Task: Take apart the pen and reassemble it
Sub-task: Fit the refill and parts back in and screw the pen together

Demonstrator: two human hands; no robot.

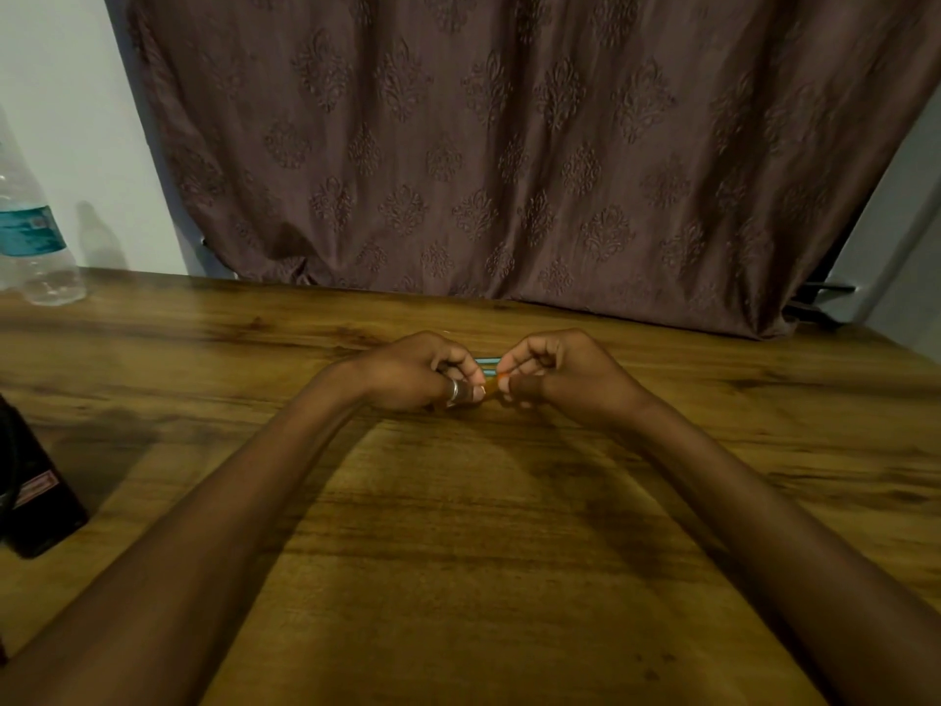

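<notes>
Both my hands meet over the middle of the wooden table (pixel 458 527). My left hand (pixel 417 372), a ring on its thumb, and my right hand (pixel 560 372) each pinch one end of an orange pen (pixel 491 385), of which only a short piece shows between the fingertips. Just behind the fingers lie thin blue pens or pen parts (pixel 488 360), mostly hidden by my hands; I cannot tell how many there are or whether either hand touches them.
A clear plastic water bottle (pixel 30 236) with a teal label stands at the table's far left. A black box-like object (pixel 35 501) sits at the left edge. A brown patterned curtain (pixel 509 145) hangs right behind the table's far edge.
</notes>
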